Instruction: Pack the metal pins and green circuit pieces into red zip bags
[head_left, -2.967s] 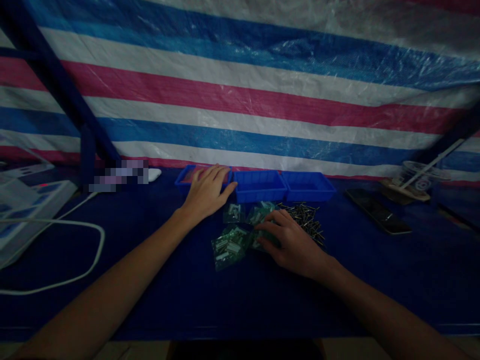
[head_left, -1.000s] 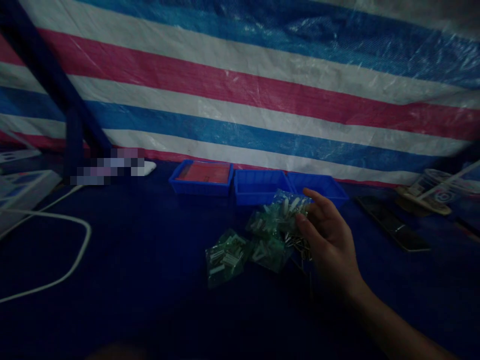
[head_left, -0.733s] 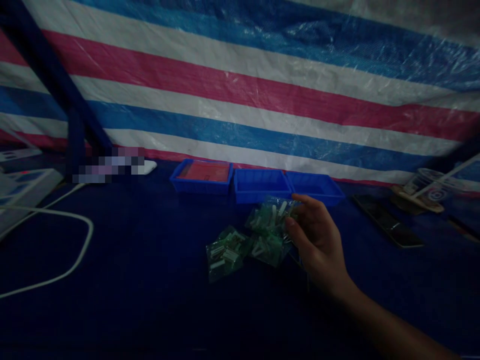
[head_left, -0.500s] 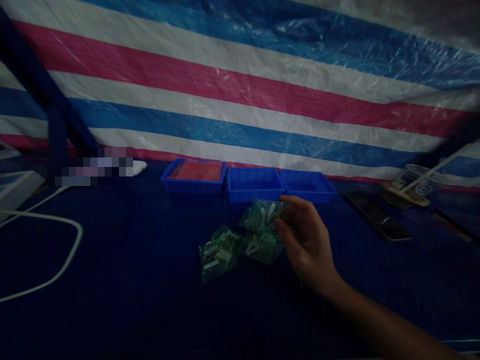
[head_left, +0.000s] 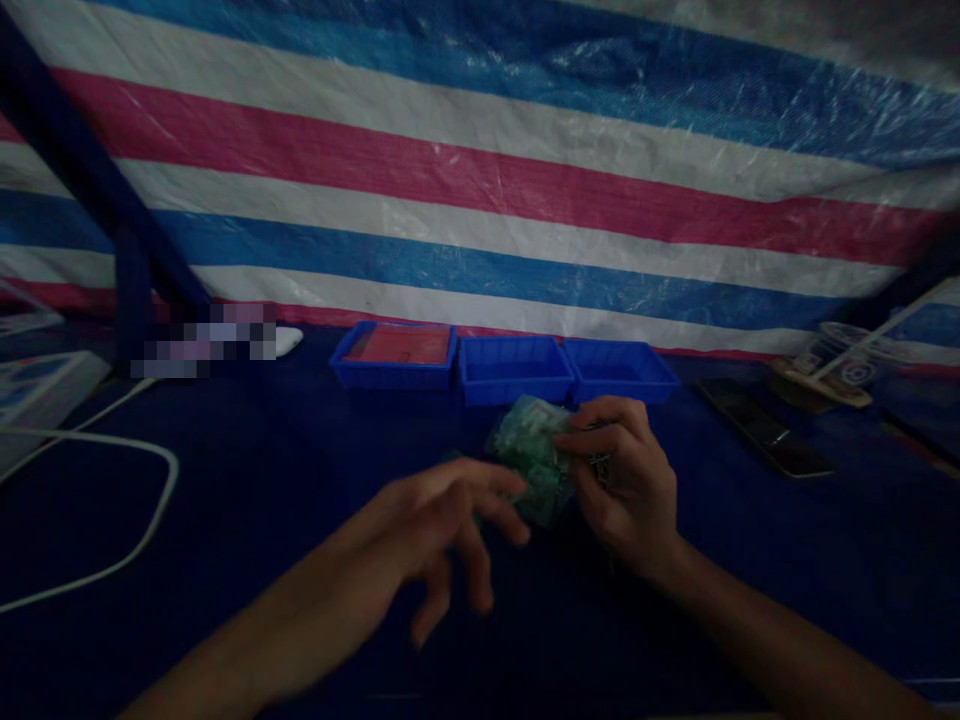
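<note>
Blue tabletop [head_left: 225,520] — packet [head_left: 534,450] in right hand [head_left: 626,480] grip

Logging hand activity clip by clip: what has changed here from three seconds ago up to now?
The left hand left the red-lined bin, dropped out of view, and has come back, open and reaching toward the green bags. The right hand, earlier flat on the pile, now pinches one bag lifted off the blue mat. The three blue bins, the phone and the white cable kept their places.

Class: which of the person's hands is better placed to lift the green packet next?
Probably right: the right hand already pinches the green packet; the left hand hovers open beside it.
</note>
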